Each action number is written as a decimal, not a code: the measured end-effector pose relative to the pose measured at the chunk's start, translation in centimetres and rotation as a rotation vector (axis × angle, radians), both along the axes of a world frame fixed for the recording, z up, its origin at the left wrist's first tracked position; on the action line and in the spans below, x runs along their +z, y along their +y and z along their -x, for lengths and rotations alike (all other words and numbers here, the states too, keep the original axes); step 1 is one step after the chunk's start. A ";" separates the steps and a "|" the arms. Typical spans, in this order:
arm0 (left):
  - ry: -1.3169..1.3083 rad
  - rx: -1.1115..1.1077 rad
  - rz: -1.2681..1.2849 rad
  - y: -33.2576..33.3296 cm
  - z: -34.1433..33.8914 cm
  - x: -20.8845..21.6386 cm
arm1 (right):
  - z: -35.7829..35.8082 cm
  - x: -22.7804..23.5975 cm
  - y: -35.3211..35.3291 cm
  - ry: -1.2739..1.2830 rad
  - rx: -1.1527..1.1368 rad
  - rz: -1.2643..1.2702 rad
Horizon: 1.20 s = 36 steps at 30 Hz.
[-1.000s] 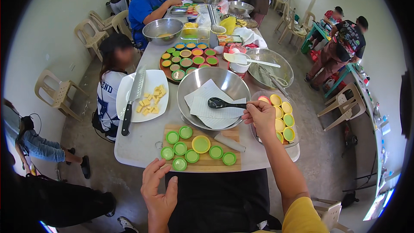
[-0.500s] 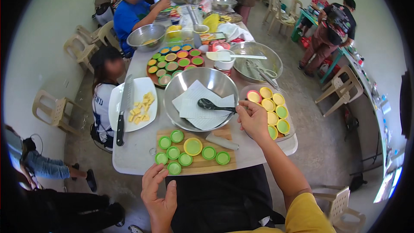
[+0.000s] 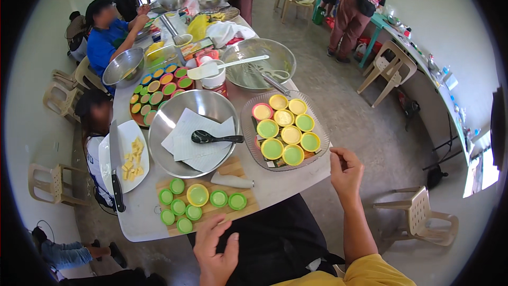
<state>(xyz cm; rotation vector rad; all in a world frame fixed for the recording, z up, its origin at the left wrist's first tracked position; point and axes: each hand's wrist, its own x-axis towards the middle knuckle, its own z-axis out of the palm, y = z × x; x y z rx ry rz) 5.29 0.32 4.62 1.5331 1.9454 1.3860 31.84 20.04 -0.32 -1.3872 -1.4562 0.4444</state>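
Observation:
My left hand [image 3: 216, 248] hovers at the front edge of the table, fingers spread and holding nothing. Beyond its fingertips, small green cups [image 3: 184, 225] and one larger yellow cup [image 3: 198, 195] rest on a wooden board [image 3: 241, 190], with a white handle-shaped piece [image 3: 232, 181]. Off the table's right corner is my right hand [image 3: 347, 175], its fingers loosely bent and apart, nothing visible in them. The nearest thing to it is a clear tray [image 3: 247, 140] of filled yellow cups [image 3: 284, 118]. A black spoon [image 3: 217, 137] lies on white paper sheets [image 3: 193, 151] inside a steel bowl [image 3: 164, 106].
At left, a knife [image 3: 116, 175] lies across a white plate [image 3: 138, 173] of yellow cubes. Filled cups crowd a round tray [image 3: 136, 119]. A white spatula [image 3: 228, 66] rests by a large bowl [image 3: 288, 55]. People sit along the left side; a plastic chair [image 3: 420, 214] stands at right.
My right hand has moved right, away from the spoon handle and past the cup tray. My left hand has shifted slightly right and down. The whole view has swung to the right.

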 end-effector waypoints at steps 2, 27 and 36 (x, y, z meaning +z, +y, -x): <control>-0.040 -0.093 0.018 1.8 -1.7 -0.8 | -2.0 -0.6 -0.2 -0.106 -0.009 -0.021; 0.492 -0.145 0.282 23.4 -11.9 -2.5 | -6.7 2.0 8.6 -0.481 0.317 -0.020; 0.510 -0.150 0.400 25.6 -12.3 -2.6 | -6.2 0.5 11.0 -0.530 0.350 0.005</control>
